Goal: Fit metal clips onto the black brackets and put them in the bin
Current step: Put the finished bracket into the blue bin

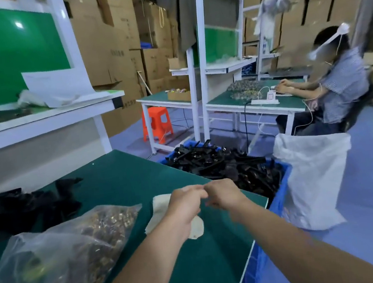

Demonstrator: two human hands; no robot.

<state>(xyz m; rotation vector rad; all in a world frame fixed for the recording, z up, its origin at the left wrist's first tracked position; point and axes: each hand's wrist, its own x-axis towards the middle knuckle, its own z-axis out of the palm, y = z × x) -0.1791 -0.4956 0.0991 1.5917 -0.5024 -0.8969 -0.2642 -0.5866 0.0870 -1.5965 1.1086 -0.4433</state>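
Green desk [119,177] carries a bag [42,255] of clips [104,223] and loose brackets [25,208] — the bin [256,263] beside it is already heaped. The left hand [185,203] and right hand [225,195] meet, but whether they grip anything cannot be told. The job looks well along, though unfinished.

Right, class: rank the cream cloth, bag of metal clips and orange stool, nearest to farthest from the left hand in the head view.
1. Cream cloth, just beneath the left hand.
2. Bag of metal clips, to its left on the table.
3. Orange stool, far beyond the table.
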